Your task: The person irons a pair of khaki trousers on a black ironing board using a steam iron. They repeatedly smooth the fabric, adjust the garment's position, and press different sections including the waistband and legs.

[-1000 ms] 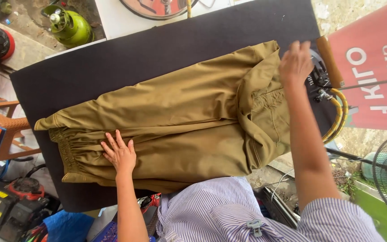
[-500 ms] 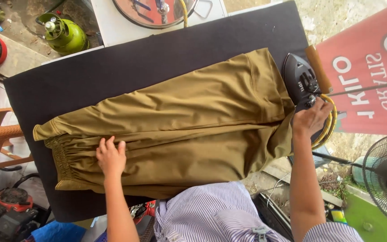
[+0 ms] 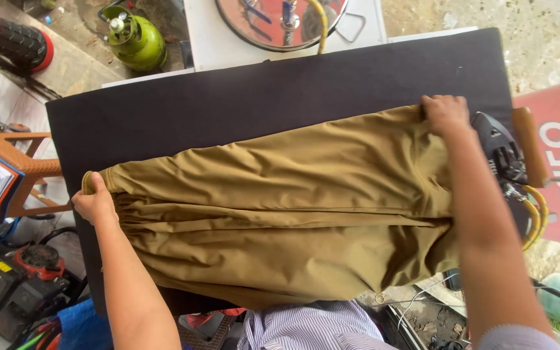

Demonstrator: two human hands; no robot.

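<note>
Olive-brown trousers (image 3: pixel 280 214) lie flat across the dark padded desk (image 3: pixel 241 104), stretched end to end. Left hand (image 3: pixel 94 202) has its grip pinched on the elastic end at the desk's left edge. Right hand (image 3: pixel 445 113) has its grip closed on the fabric's far right corner. Iron (image 3: pixel 503 152) with wooden handle sits just beside the right hand (hose attached). Green gas cylinder (image 3: pixel 134 40) stands on the floor beyond the desk.
</note>
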